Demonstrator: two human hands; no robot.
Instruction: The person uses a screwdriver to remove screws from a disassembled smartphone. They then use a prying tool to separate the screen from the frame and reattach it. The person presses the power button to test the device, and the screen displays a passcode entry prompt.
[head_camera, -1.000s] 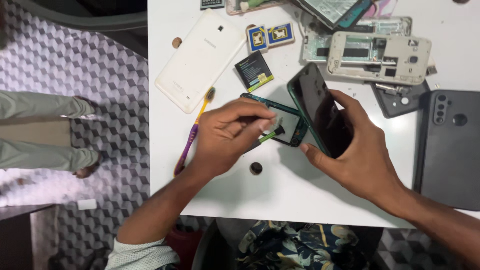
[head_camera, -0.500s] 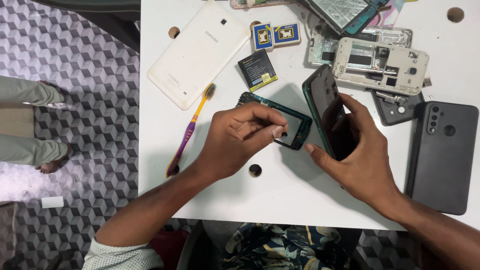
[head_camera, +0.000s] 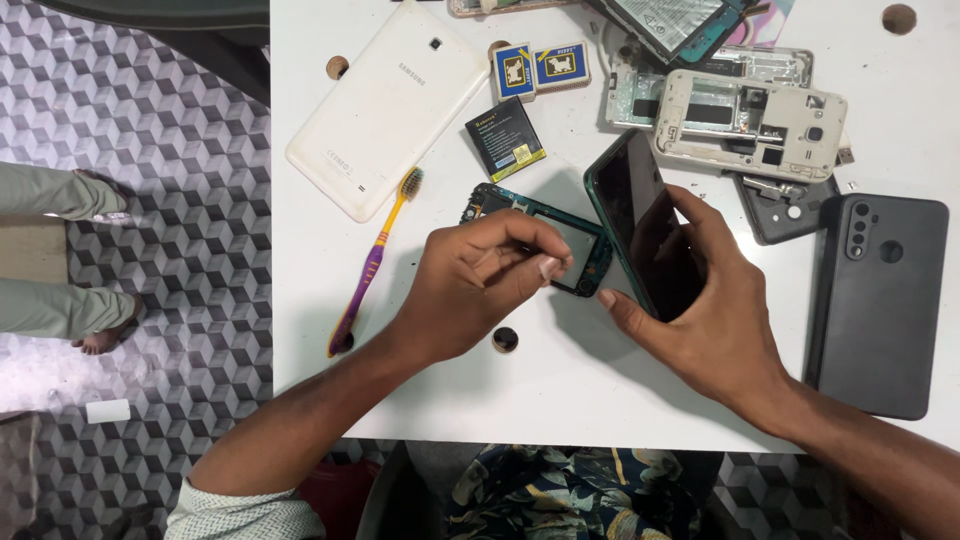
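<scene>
Green-edged phone (head_camera: 645, 228) stands tilted on its side, gripped by the right hand (head_camera: 712, 312), fingers wrapped around it. Left hand (head_camera: 478, 285) pinches fingertips tight over the teal phone frame (head_camera: 560, 245) lying on the white tabletop (head_camera: 600, 390).

On the white bench (head_camera: 600, 390), the left hand (head_camera: 480, 285) rests over a teal phone frame (head_camera: 575, 240) lying flat near the middle, its fingertips pinched together at the frame's inner opening; whether they grip anything small cannot be told. The right hand (head_camera: 715, 310) holds a dark-screened phone (head_camera: 645, 225) tilted up on its edge just beside the frame. Toward the far edge lie a white tablet (head_camera: 390, 110) face down, a small black battery (head_camera: 505, 138) and a stripped beige phone chassis (head_camera: 750, 122), with a purple and yellow toothbrush (head_camera: 372, 268) near the left edge and a dark grey phone (head_camera: 880, 300) face down at the right edge.
</scene>
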